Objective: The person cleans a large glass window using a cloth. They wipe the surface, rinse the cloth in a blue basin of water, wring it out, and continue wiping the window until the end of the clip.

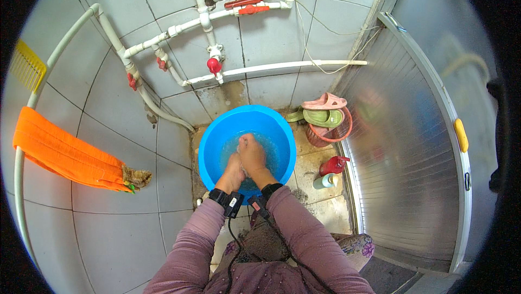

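A round blue basin (289, 131) stands on the floor before me, with cloudy, bubbly water (268, 145) in it. Both my hands are together inside it, low at the water. My right hand (252, 154) is closed, its fingers curled downward and pressed together, and it lies slightly farther forward. Close against it, my left hand (234, 170) is also closed, with its fingers partly hidden behind the right one. Whatever the hands hold between them, if anything, is out of sight. Black bands with small cabled boxes circle both wrists.
A red basket (347, 129) with pink and green slippers (324, 115) stands right of the basin, near a red pump bottle (332, 166) and a pale bottle (325, 181). White pipes (239, 71) cross the back wall. An orange cloth (70, 155) hangs left; a translucent door (401, 147) stands right.
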### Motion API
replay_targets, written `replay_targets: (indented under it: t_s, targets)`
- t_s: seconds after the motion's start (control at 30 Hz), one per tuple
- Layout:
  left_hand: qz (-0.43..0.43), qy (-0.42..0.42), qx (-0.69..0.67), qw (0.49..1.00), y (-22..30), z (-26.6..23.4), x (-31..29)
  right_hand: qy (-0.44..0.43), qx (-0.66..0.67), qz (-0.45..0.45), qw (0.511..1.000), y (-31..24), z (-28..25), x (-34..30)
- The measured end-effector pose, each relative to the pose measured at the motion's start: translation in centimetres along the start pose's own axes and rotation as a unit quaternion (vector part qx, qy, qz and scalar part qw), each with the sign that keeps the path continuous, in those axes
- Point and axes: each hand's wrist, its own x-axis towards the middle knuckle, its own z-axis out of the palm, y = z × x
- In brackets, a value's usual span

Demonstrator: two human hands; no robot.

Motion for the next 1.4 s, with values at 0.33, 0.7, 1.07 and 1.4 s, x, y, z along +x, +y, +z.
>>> replay_targets:
  t_s: [0.33, 0.7, 1.07, 1.4]
  targets:
    - [-0.062, 0.107, 0.151, 0.981, 3.5, -2.3, -0.3, 0.007, -0.224, 0.053, 0.973, 7.1, -0.1, 3.5]
    - [-0.115, 0.05, 0.011, 0.992, -0.3, -4.5, 2.9, -0.154, 0.121, 0.171, 0.966, 8.4, 6.2, 2.1]
    - [0.13, -0.089, -0.055, 0.986, -0.3, -0.2, -0.6, -0.09, -0.073, 0.045, 0.992, -2.5, -1.2, -1.7]
    - [-0.001, 0.008, -0.105, 0.994, -0.4, 2.4, -0.9, 0.081, 0.049, 0.055, 0.994, 4.3, -1.5, 2.0]
